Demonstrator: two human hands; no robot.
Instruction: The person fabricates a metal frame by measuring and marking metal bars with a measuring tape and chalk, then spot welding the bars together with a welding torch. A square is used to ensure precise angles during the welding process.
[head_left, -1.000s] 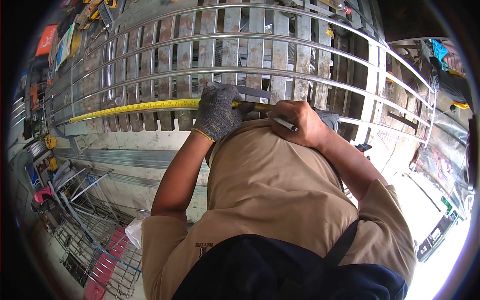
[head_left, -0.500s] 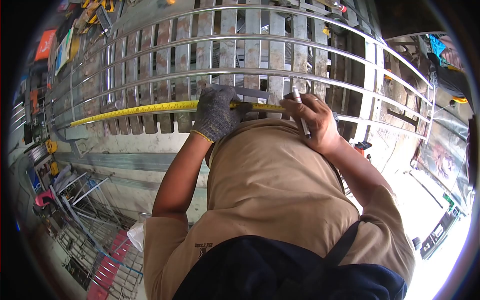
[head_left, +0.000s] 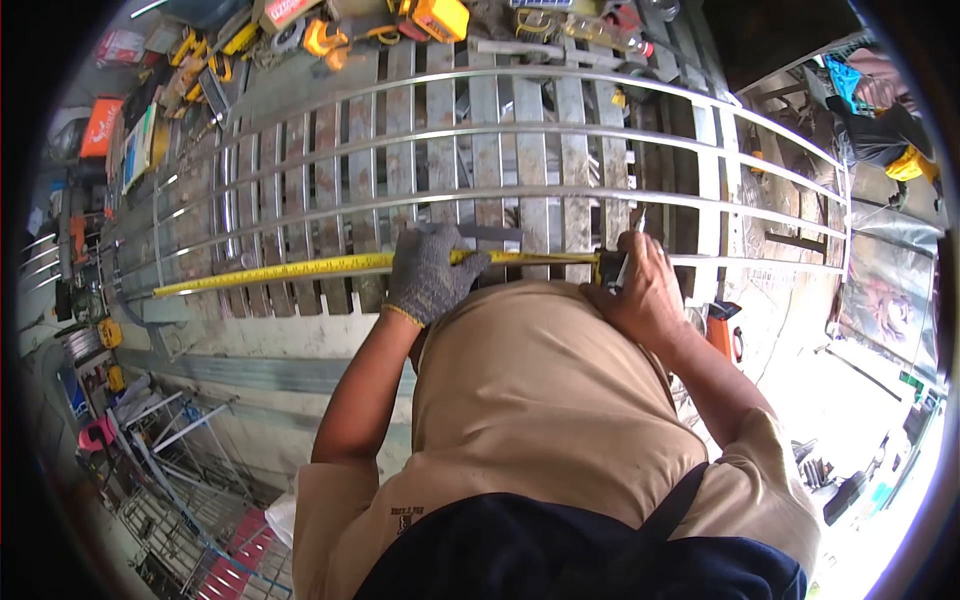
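A yellow measuring tape (head_left: pixel 300 273) is drawn out along the lowest tube of a shiny metal tube frame (head_left: pixel 560 192). My left hand (head_left: pixel 430 272), in a grey knitted glove, is closed around the blade near its middle. At the blade's right end my bare right hand (head_left: pixel 652 290) grips the dark tape case (head_left: pixel 609 266), mostly hidden by the fingers. A slim marker pen (head_left: pixel 641 222) also sticks up from that hand. Just beyond the glove lies a flat dark grey strip (head_left: pixel 490 233).
Under the frame is a slatted metal bench (head_left: pixel 440 110). Yellow power tools (head_left: pixel 440 18), a plastic bottle (head_left: pixel 605 33) and an orange box (head_left: pixel 101 127) crowd its far and left sides. A wire rack (head_left: pixel 190 480) stands at lower left. An orange-and-black tool (head_left: pixel 724 330) is right of my body.
My right hand has moved right and turned, now gripping the tape case as well as the pen. More yellow blade shows between my hands. The view has tilted to show more of the bench's far side.
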